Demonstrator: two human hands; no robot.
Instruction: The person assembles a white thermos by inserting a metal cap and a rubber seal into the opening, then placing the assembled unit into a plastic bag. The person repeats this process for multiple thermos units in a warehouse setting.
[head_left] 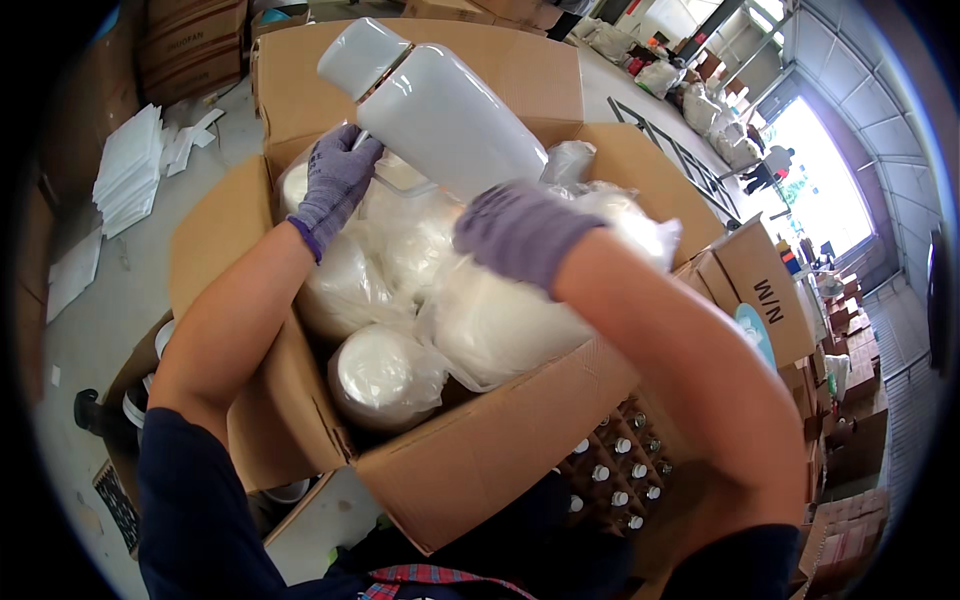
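Note:
A large glossy white bottle (445, 110) with a white cap (362, 58) and a thin metallic ring at its neck is tilted above an open cardboard box (500, 440). My left hand (338, 182), in a grey-purple knit glove, has its fingers closed at the bottle beside the neck. Gloved the same way, my right hand (520, 235) is smeared by motion near the bottle's base, and its fingers cannot be made out. Beneath both hands, the box holds several white rounded items in clear plastic bags (385, 375).
Small capped bottles (620, 472) stand in a divided carton at the lower right. A stack of white sheets (130, 170) lies on the floor at left. More cardboard boxes (190, 50) stand around, and a person (770, 168) is by the bright doorway.

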